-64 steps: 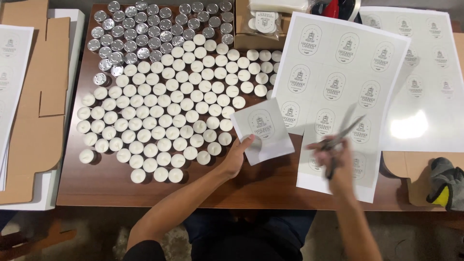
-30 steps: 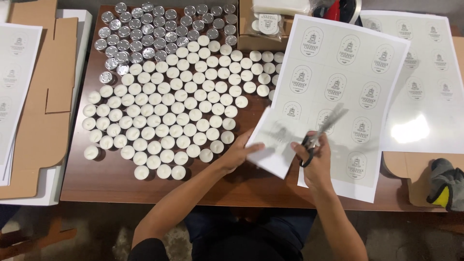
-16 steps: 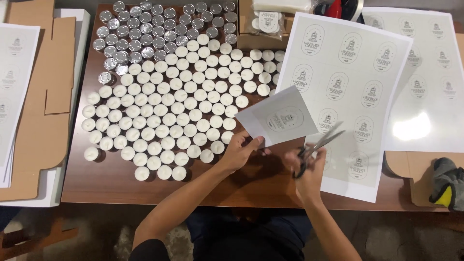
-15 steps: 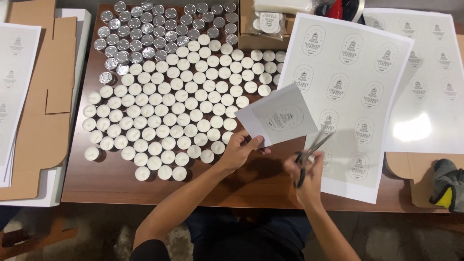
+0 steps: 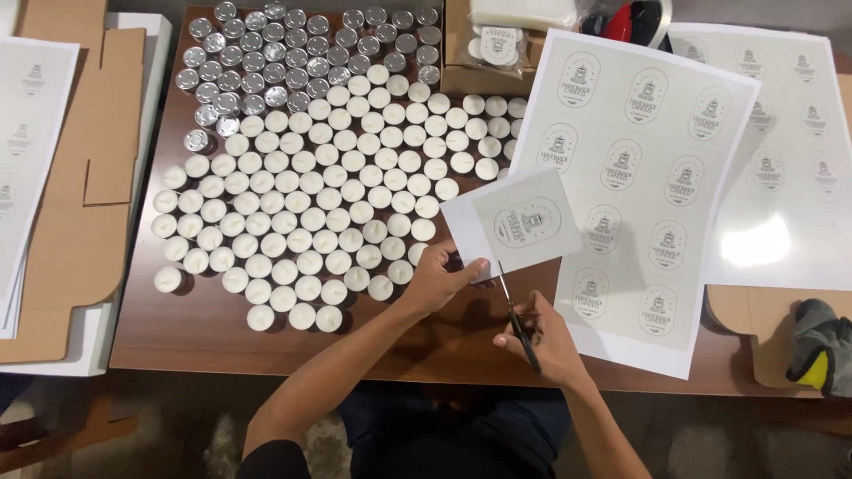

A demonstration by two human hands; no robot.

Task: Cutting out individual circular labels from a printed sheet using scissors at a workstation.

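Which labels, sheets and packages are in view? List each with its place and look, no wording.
Cut label piece: in the left hand, white with one pale oval.
Label sheet: right of centre, white, rows of ovals.
Second label sheet: far right, glossy white.
Left sheets: left edge, on brown cardboard.
Cardboard box: top centre, brown, round labelled items inside.

Brown wooden table (image 5: 426,341): tealights (image 5: 311,213), label sheets (image 5: 635,177), cardboard box (image 5: 461,75).
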